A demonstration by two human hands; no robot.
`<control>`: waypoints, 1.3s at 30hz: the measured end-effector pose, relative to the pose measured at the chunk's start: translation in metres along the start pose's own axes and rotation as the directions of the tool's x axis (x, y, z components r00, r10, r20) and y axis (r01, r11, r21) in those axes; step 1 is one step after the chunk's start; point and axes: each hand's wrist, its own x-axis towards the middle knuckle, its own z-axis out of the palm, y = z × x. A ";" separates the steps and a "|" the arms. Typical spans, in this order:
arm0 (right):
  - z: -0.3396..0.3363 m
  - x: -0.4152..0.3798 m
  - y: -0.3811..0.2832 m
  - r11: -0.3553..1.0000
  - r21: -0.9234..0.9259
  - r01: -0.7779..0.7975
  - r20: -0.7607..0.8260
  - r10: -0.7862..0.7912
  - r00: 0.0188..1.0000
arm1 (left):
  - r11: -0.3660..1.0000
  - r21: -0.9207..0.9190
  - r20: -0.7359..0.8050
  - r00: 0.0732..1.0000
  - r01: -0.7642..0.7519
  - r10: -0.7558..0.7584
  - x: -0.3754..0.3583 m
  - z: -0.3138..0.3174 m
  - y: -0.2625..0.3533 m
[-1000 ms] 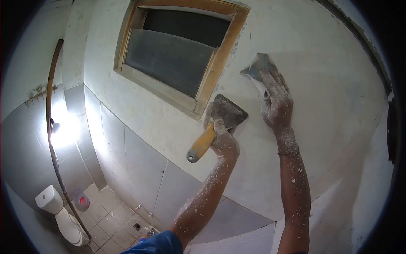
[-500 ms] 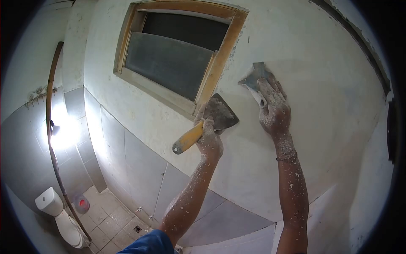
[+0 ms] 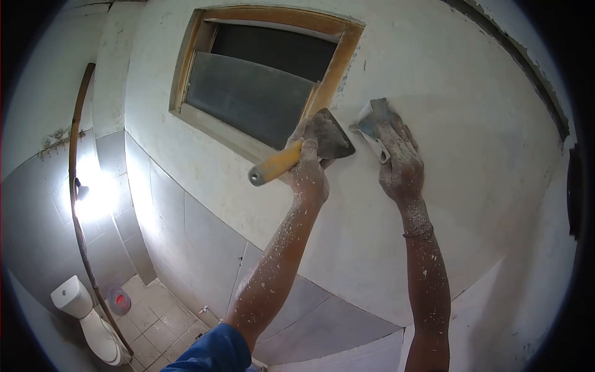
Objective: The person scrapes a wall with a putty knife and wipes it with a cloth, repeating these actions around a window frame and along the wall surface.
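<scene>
My left hand, dusted with white powder, is closed round a putty knife with a yellow handle and a grey-tipped end. Its wide metal blade points up and right, near the lower right corner of the window frame. To the right, my right hand presses a folded piece of sandpaper flat against the pale plastered wall. Part of the sheet is hidden beneath my fingers, and its grey-green side faces out. White flecks cover both forearms.
A wooden-framed window with a lowered pane is set in the wall. Below run grey tiles. At lower left stand a white toilet, a long leaning pole, a small tub and a bright lamp.
My left hand has risen with the putty knife, bringing the blade closer to my right hand. The sandpaper and my right hand have shifted only slightly down the wall.
</scene>
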 end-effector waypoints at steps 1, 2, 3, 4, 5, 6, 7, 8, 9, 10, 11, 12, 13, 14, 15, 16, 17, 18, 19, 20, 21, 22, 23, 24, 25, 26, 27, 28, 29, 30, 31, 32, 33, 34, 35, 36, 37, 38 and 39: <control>0.001 0.001 0.000 1.000 0.002 0.003 -0.006 -0.003 1.000 | 0.999 0.037 0.003 1.000 0.026 -0.026 -0.001 -0.006 0.000; 0.001 0.000 -0.001 1.000 0.011 -0.011 -0.018 0.011 1.000 | 0.996 0.075 0.003 0.999 0.053 -0.054 -0.004 -0.013 0.000; 0.002 0.001 -0.001 1.000 0.019 -0.024 -0.034 0.024 0.999 | 0.996 0.074 0.007 0.999 0.046 -0.047 -0.008 -0.022 -0.001; 0.002 0.002 0.000 1.000 0.019 -0.023 -0.039 0.024 0.999 | 0.994 0.095 0.048 0.997 0.055 -0.059 -0.014 -0.034 -0.003; 0.002 0.000 -0.001 1.000 0.010 -0.012 -0.026 0.012 1.000 | 0.991 0.117 0.082 0.993 0.069 -0.079 -0.018 -0.043 -0.003; 0.001 0.000 0.001 1.000 -0.003 0.003 -0.016 -0.003 1.000 | 0.991 0.115 0.084 0.993 0.069 -0.079 -0.012 -0.049 -0.001; 0.001 0.002 0.002 1.000 -0.009 0.005 -0.023 -0.005 1.000 | 0.973 0.232 0.172 0.983 0.017 -0.058 -0.002 -0.054 0.006; -0.001 0.001 0.000 1.000 0.022 -0.013 -0.027 0.014 1.000 | 0.938 0.346 0.258 0.965 -0.039 -0.055 0.006 -0.060 0.013; -0.001 0.000 0.000 0.998 0.051 -0.029 -0.035 0.030 0.999 | 0.916 0.387 0.324 0.946 -0.106 -0.027 0.017 -0.060 0.018; 0.000 0.000 0.002 0.999 0.045 -0.029 -0.040 0.031 0.999 | 0.917 0.384 0.331 0.943 -0.109 -0.027 0.026 -0.059 0.027; 0.002 -0.001 0.002 0.998 0.040 -0.039 -0.057 0.041 0.998 | 0.864 0.454 0.430 0.903 -0.218 0.002 0.032 -0.057 0.039; 0.004 -0.001 0.001 0.998 0.038 -0.050 -0.075 0.052 0.996 | 0.796 0.507 0.525 0.851 -0.330 0.018 0.037 -0.053 0.048; 0.004 0.001 0.001 0.998 0.041 -0.052 -0.078 0.055 0.995 | 0.794 0.509 0.526 0.850 -0.333 0.018 0.044 -0.047 0.052; 0.002 0.001 0.001 0.997 0.053 -0.050 -0.075 0.054 0.996 | 0.765 0.553 0.541 0.841 -0.330 -0.028 0.049 -0.044 0.055; 0.002 0.000 0.001 0.997 0.065 -0.049 -0.070 0.053 0.996 | 0.733 0.596 0.551 0.831 -0.328 -0.076 0.050 -0.043 0.059; 0.003 -0.001 0.001 0.996 0.070 -0.055 -0.071 0.060 0.996 | 0.729 0.602 0.550 0.831 -0.327 -0.081 0.046 -0.042 0.065; 0.003 -0.001 0.002 0.996 0.076 -0.051 -0.082 0.057 0.995 | 0.668 0.634 0.564 0.824 -0.389 -0.056 0.041 -0.041 0.072; 0.002 -0.001 0.002 0.996 0.080 -0.049 -0.092 0.056 0.994 | 0.604 0.661 0.579 0.814 -0.446 -0.033 0.034 -0.041 0.081; 0.002 -0.001 0.003 0.996 0.076 -0.055 -0.098 0.062 0.993 | 0.623 0.573 0.716 0.695 -0.532 -0.065 0.025 -0.041 0.098; 0.003 -0.001 0.003 0.997 0.047 -0.069 -0.068 0.072 0.995 | 0.569 0.697 0.612 0.775 -0.436 -0.156 0.012 -0.056 0.111; 0.005 -0.002 0.001 0.996 0.020 -0.087 -0.035 0.088 0.996 | 0.533 0.762 0.547 0.806 -0.368 -0.226 0.003 -0.075 0.122; 0.007 -0.003 -0.004 0.995 0.022 -0.101 -0.029 0.101 0.994 | 0.500 0.801 0.493 0.836 -0.328 -0.242 -0.010 -0.106 0.132; 0.011 -0.001 -0.010 0.985 -0.105 -0.135 -0.008 0.134 0.991 | 0.338 0.910 0.365 0.852 -0.242 -0.374 -0.016 -0.149 0.140; 0.015 0.000 -0.018 0.960 -0.230 -0.160 0.011 0.167 0.986 | 0.360 0.913 0.334 0.859 -0.192 -0.388 -0.034 -0.175 0.147; 0.025 0.000 -0.027 0.944 -0.284 -0.165 0.068 0.192 0.979 | 0.362 0.923 0.279 0.876 -0.131 -0.393 -0.049 -0.214 0.150; 0.039 0.002 -0.035 0.945 -0.274 -0.180 0.041 0.198 0.979 | 0.369 0.927 0.227 0.892 -0.074 -0.391 -0.064 -0.249 0.152; 0.052 0.005 -0.043 0.946 -0.263 -0.192 0.012 0.202 0.979 | 0.385 0.923 0.131 0.924 0.020 -0.360 -0.080 -0.267 0.157; 0.057 0.006 -0.056 0.962 -0.192 -0.195 0.067 0.211 0.975 | 0.397 0.911 0.034 0.942 0.109 -0.335 -0.093 -0.282 0.164; 0.067 -0.004 -0.068 0.989 -0.084 -0.120 0.127 0.130 0.983 | 0.407 0.904 0.000 0.953 0.129 -0.304 -0.106 -0.305 0.170; 0.095 -0.029 -0.079 0.999 -0.016 -0.032 0.209 0.034 0.977 | 0.426 0.893 -0.030 0.964 0.144 -0.265 -0.110 -0.323 0.173; 0.099 -0.045 -0.097 0.973 -0.034 0.230 0.342 -0.205 0.917 | 0.428 0.893 -0.025 0.965 0.139 -0.260 -0.113 -0.327 0.182; 0.090 -0.050 -0.110 0.976 0.031 0.214 0.477 -0.202 0.855 | 0.461 0.871 -0.066 0.970 0.171 -0.234 -0.121 -0.325 0.191; 0.092 -0.049 -0.098 0.952 0.079 0.296 0.444 -0.300 0.844 | 0.504 0.841 -0.108 0.974 0.196 -0.199 -0.126 -0.326 0.194; 0.093 -0.047 -0.079 0.917 0.129 0.377 0.406 -0.396 0.823 | 0.516 0.833 -0.115 0.976 0.197 -0.187 -0.128 -0.333 0.192; 0.088 -0.034 -0.061 0.914 0.085 0.397 0.355 -0.400 0.845 | 0.507 0.832 -0.178 0.974 0.225 -0.139 -0.132 -0.340 0.190; 0.082 -0.017 -0.041 0.915 0.037 0.402 0.303 -0.394 0.868 | 0.491 0.834 -0.236 0.967 0.253 -0.097 -0.135 -0.346 0.191; 0.071 0.017 -0.017 0.946 0.038 0.321 0.249 -0.320 0.914 | 0.555 0.801 -0.221 0.972 0.225 -0.075 -0.134 -0.339 0.183; 0.054 0.048 0.001 0.972 0.043 0.233 0.198 -0.236 0.951 | 0.564 0.795 -0.218 0.973 0.223 -0.078 -0.136 -0.343 0.173; 0.032 0.069 0.010 0.966 -0.154 0.206 0.161 -0.181 0.970 | 0.516 0.818 -0.233 0.967 0.254 -0.107 -0.141 -0.353 0.165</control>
